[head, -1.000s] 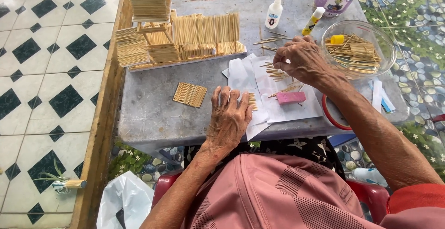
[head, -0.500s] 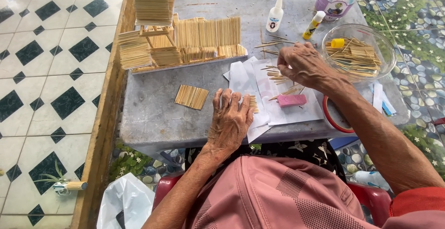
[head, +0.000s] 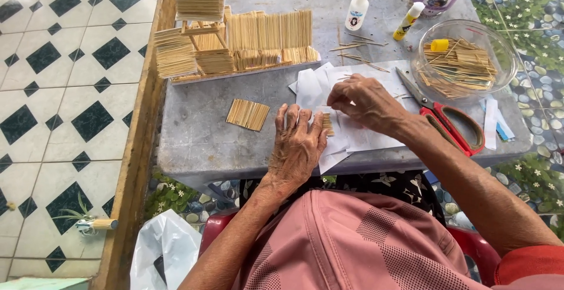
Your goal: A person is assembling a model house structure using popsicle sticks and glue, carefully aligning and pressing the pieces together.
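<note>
Both hands [head: 329, 122] flanking stick panel [head: 327, 123] (touching)

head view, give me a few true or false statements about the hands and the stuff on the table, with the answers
1. The left hand lies flat on the white paper, beside a small row of sticks. True.
2. The right hand holds the scissors. False: the red-handled scissors lie on the table, apart from both hands.
3. The glass bowl holds loose sticks and a yellow cap. True.
4. The finished stick panel lies right of the bowl. False: it lies left of the left hand.
5. A white glue bottle stands at the far side of the table. True.
</note>
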